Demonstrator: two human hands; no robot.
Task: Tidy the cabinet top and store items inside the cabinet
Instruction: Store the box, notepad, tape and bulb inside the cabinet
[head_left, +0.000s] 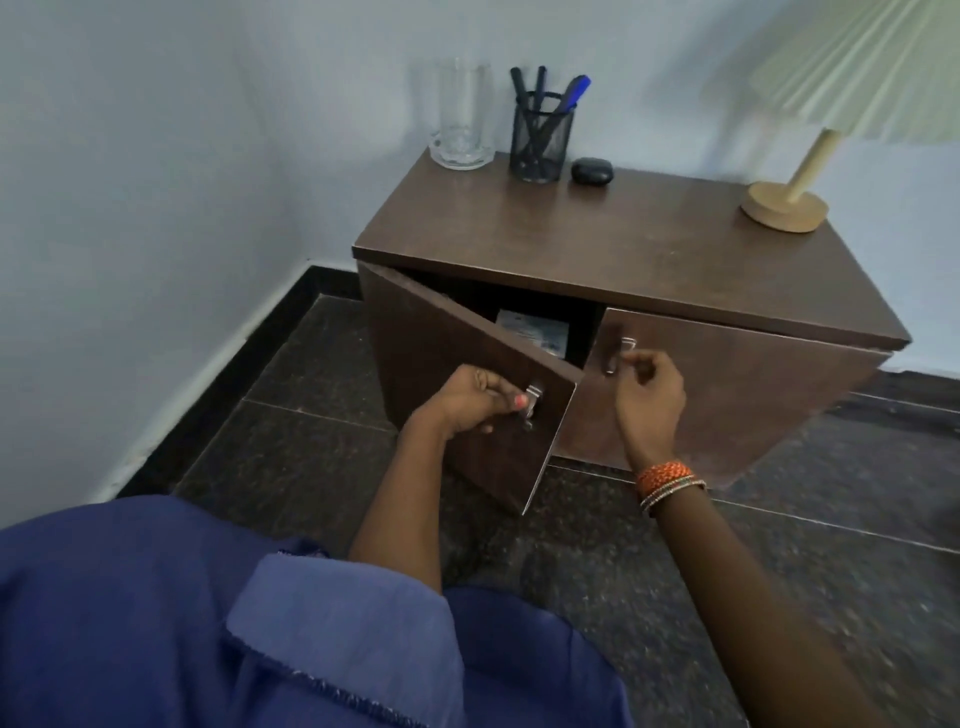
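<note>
A low dark brown cabinet (623, 244) stands against the wall. Its left door (441, 353) is swung partly open, and my left hand (472, 397) grips the metal handle (534, 397) on it. My right hand (652, 384) pinches the metal handle (621, 353) of the right door (737, 395), which sits nearly shut. Through the gap a pale printed item (535, 330) shows inside. On the top stand a clear glass mug (462, 117), a black mesh pen holder (540, 135) with pens, and a small black case (592, 170).
A wooden table lamp (784, 205) with a pleated pale green shade (862, 62) stands on the cabinet's right end. The white wall meets a dark speckled floor (322, 405) along a black skirting. My blue clothing fills the lower left.
</note>
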